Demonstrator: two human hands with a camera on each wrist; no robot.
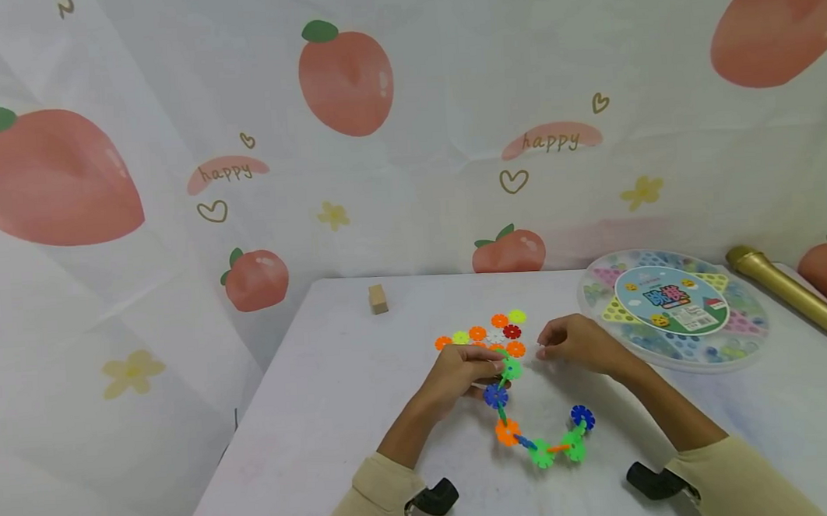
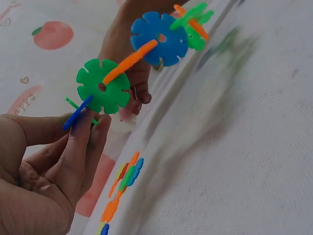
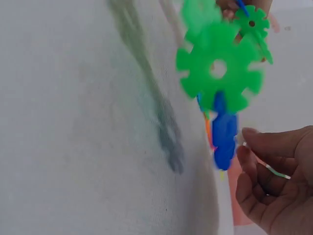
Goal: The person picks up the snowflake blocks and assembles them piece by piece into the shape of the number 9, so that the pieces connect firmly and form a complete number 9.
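Note:
My left hand (image 1: 453,377) pinches one end of a chain of plastic snowflake discs (image 1: 508,432). Green, blue and orange discs are slotted together at angles, and the chain curves down and round to a blue disc (image 1: 582,417) at its other end. In the left wrist view the fingertips grip a blue disc (image 2: 77,113) joined to a green disc (image 2: 93,81). Across from it, my right hand (image 1: 578,344) pinches a small whitish disc (image 3: 240,138), mostly hidden by the fingertips and apart from the chain.
Behind the hands lie several loose discs (image 1: 477,333) in orange, yellow, red and white. A wooden block (image 1: 378,299) sits near the table's back edge. At the back right are a round clear case (image 1: 671,346) with a printed label and a gold microphone (image 1: 798,296).

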